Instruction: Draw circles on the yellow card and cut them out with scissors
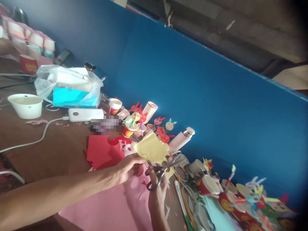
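My left hand (130, 166) is closed, pinching the lower edge of a yellow sheet of paper (151, 146). A small circle is drawn on that sheet near my fingertips. Just to the right, my right hand (157, 187) grips a pair of scissors (165, 170) by its dark handles. The blades point up and to the right, slightly apart and clear of the drawn circle. Beneath both hands spreads pink paper (108, 205). Red sheets (103, 150), with round pieces cut from them, lie left of the yellow paper.
Several paper cups with paper animal faces (130, 130) stand along the blue partition (192, 86). A pink flask (181, 139) leans there. At left are a white bowl (26, 107), a white power bank (85, 115) with a cable, and a plastic bag (45, 80). A utility knife (180, 199) lies at right.
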### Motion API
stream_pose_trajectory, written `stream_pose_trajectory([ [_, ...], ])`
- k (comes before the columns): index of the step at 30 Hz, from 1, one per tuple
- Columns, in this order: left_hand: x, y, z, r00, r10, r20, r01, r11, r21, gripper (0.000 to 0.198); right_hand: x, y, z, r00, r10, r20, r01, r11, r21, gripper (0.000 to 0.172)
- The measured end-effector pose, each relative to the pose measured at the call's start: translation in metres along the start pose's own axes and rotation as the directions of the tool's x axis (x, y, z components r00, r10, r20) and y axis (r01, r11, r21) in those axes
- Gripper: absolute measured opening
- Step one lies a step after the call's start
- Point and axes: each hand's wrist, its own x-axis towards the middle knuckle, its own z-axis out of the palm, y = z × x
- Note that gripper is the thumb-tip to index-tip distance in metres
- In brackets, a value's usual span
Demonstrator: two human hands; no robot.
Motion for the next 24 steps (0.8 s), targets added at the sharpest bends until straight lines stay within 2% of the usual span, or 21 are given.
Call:
stream_pose_trajectory([
  [4, 0.003, -0.015, -0.001, 0.998, -0.025, 0.05, 0.025, 1.0, -0.005, 0.016, -0.001, -0.009, -0.002, 0.995, -0.082, -0.054, 0.082, 0.997, 0.004, 0.013],
  [7, 0.001, -0.021, -0.001, 0.994, -0.07, 0.08, 0.061, 0.993, 0.105, 0.019, 0.0, -0.008, -0.005, 0.996, -0.079, -0.05, 0.083, 0.994, 0.07, 0.017],
  [11, -0.005, -0.015, -0.001, 0.991, -0.074, 0.114, 0.038, 0.956, 0.292, 0.025, 0.002, -0.002, -0.011, 0.996, -0.09, 0.018, 0.087, 0.987, 0.136, 0.02],
  [15, -0.005, -0.008, -0.002, 0.997, -0.006, 0.079, -0.028, 0.906, 0.422, 0.02, 0.005, 0.003, -0.015, 0.991, -0.127, 0.047, 0.12, 0.983, 0.137, 0.029],
  [18, -0.005, -0.005, 0.0, 0.999, 0.035, 0.041, -0.05, 0.879, 0.474, 0.018, 0.006, 0.007, -0.018, 0.988, -0.15, 0.029, 0.148, 0.986, 0.071, 0.031],
  [21, -0.006, -0.002, 0.003, 0.997, 0.081, 0.003, -0.075, 0.905, 0.419, 0.016, 0.007, 0.01, -0.021, 0.977, -0.211, 0.0, 0.211, 0.975, -0.065, 0.024],
  [23, -0.006, 0.002, 0.002, 0.987, 0.147, -0.061, -0.116, 0.928, 0.355, 0.015, 0.007, 0.012, -0.023, 0.941, -0.338, 0.019, 0.334, 0.916, -0.222, 0.019],
  [24, -0.005, 0.004, 0.001, 0.978, 0.184, -0.095, -0.144, 0.934, 0.326, 0.016, 0.006, 0.013, -0.022, 0.905, -0.424, 0.034, 0.412, 0.855, -0.317, 0.019],
])
